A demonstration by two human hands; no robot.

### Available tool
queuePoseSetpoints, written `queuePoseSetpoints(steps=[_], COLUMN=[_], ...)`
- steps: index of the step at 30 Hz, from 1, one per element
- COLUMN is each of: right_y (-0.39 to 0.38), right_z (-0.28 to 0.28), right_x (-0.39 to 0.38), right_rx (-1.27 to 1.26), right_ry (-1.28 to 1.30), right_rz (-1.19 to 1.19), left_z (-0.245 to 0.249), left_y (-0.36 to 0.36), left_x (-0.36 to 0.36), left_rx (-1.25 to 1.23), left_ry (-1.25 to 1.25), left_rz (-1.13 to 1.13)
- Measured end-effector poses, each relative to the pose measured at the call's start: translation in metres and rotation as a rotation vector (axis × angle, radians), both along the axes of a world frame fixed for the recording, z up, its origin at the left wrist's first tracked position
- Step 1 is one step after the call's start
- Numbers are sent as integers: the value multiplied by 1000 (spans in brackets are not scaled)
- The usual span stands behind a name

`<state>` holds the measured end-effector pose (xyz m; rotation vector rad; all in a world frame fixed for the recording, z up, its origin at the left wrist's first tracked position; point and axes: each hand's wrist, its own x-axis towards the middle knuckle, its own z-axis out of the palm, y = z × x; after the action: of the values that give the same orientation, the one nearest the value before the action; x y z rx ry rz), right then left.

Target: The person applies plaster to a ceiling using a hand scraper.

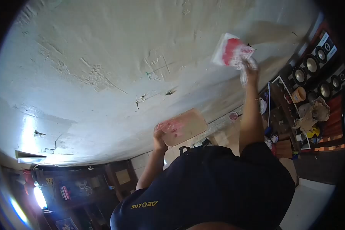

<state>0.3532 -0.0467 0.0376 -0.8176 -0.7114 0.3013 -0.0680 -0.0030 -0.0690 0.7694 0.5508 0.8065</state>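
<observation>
My right hand (250, 66) is raised to the upper right, closed on a flat red and white piece (230, 50) held against or close over the pale plastered surface (115, 42). White smears cover the hand and part of the piece, and motion blurs both; I cannot tell what kind of thing it is. Lower down, my left hand (160, 138) grips a shallow rectangular tub (193, 124) by its near left end. Pinkish red smears mark the tub's surface close to the fingers.
Ridges, rough patches and wire ends (169, 92) mark the plastered surface. A lit lamp (40, 196) and dark shelves (78, 191) stand at lower left. At right are round speakers (311, 64), an orange pot (298, 94) and a crumpled brown bag (314, 113).
</observation>
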Motion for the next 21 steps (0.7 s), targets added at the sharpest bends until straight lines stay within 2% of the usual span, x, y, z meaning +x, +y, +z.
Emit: queuePoseSetpoints(steps=[1,2,3,4,5,7,9,10,11,12,13,15,16,18,19,20,21], right_y=[13,17,36,48,57,68,67,66,37,17,4,-24,-28,-22,-10,-1,7], right_z=[2,31,26,36,40,34,15,-13,9,4,-19,-1,7,16,7,7,16], right_x=[-34,-70,-90,-117,-129,-125,-89,-63,-32,-3,28,29,18,-20,-39,-63,-85], right_rx=[138,-222,-169,-146,-296,-316,-507,-159,-301,-312,-72,-87,-90,-106,46,-17,-121], right_ry=[0,-175,-304,-182,-404,-401,-347,-463,-269,-38,131,127,123,112,11,64,-201], right_rz=[163,173,249,444,319,280,23,-377,-212,-173,-130,-251,-238,-108,25,113,89], left_z=[0,0,0,1,3,9,8,9,10,13,13,6,4,16,21,20,18], left_y=[-2,-2,-1,0,-1,-6,-9,-9,-8,-8,-9,-7,-7,-9,-10,-9,-9], left_x=[2,3,5,8,10,13,12,11,9,8,6,2,0,3,5,6,9], left_rx=[-1,-4,6,15,13,-1,-29,-53,-54,-10,31,8,-11,-40,-66,-68,-54], left_ry=[8,16,14,9,14,23,12,-2,-5,14,32,37,50,74,99,105,53], left_rz=[20,13,-23,-58,-65,-35,-11,11,21,27,33,51,61,48,19,25,26])
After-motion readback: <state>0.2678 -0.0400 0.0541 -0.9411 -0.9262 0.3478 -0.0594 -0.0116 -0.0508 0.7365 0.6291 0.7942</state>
